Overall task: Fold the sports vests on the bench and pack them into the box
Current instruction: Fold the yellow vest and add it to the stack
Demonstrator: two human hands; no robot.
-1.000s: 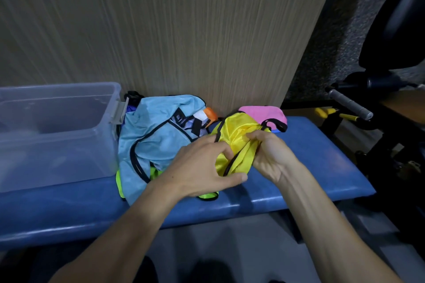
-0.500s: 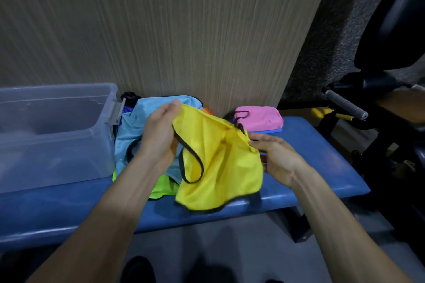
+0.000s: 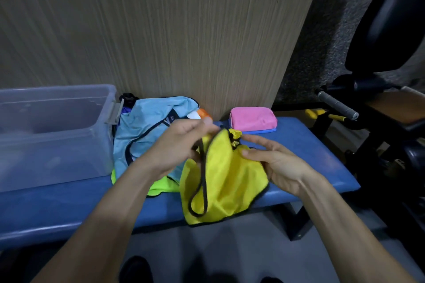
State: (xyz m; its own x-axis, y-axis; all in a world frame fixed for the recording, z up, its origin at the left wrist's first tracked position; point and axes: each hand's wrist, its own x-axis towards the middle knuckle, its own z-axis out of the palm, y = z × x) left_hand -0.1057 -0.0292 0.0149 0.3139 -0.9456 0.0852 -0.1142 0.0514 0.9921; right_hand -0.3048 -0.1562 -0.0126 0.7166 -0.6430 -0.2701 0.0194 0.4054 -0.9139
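- The left hand [image 3: 177, 145] pinches the top edge of the yellow vest [image 3: 224, 179], fingers curled on the fabric by its black trim.
- The right hand [image 3: 276, 161] grips the vest's right side — thumb on the front, fingers behind.
- The vest hangs crumpled between both hands, over the front edge of the blue table [image 3: 69, 209].
- A light blue vest [image 3: 147, 131] lies heaped on the table over a lime green one [image 3: 161, 187], just beside the clear plastic box [image 3: 53, 135] at the left.
- A folded pink vest [image 3: 253, 118] sits by the wall — well apart from the box.
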